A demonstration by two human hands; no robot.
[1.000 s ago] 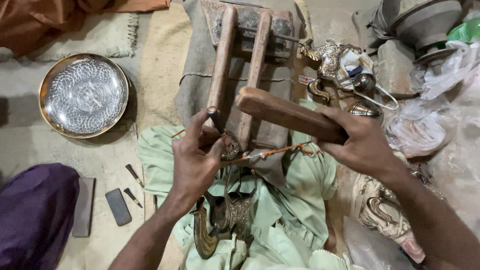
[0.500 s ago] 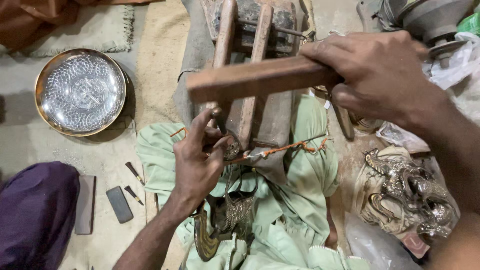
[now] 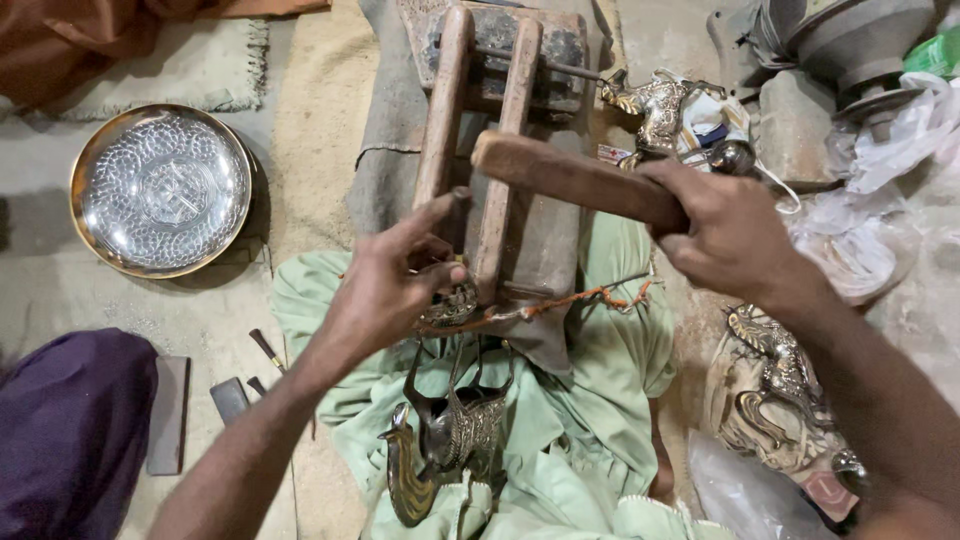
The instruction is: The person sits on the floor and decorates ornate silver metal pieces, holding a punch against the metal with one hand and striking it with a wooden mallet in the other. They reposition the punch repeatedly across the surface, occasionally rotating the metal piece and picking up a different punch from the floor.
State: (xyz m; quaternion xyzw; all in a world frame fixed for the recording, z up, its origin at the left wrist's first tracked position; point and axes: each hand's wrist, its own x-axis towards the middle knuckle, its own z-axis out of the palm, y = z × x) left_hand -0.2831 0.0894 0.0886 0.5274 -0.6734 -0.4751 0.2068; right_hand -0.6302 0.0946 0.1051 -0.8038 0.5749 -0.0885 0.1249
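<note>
With my right hand (image 3: 735, 235) fisted on the wooden mallet (image 3: 575, 180) and my left hand (image 3: 385, 285) pinching the brass figure (image 3: 450, 435) in the near clamp (image 3: 480, 170), a glancing swing could hit those fingers.

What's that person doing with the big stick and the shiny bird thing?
A person sits on the floor working on a brass bird figure. It hangs from a wooden clamp made of two upright bars. The left hand steadies the work at the clamp, fingers pinched near the top of the figure. The right hand holds a wooden mallet raised over the clamp. A round engraved metal plate lies to the left, and more brass figures lie on the right.
</note>
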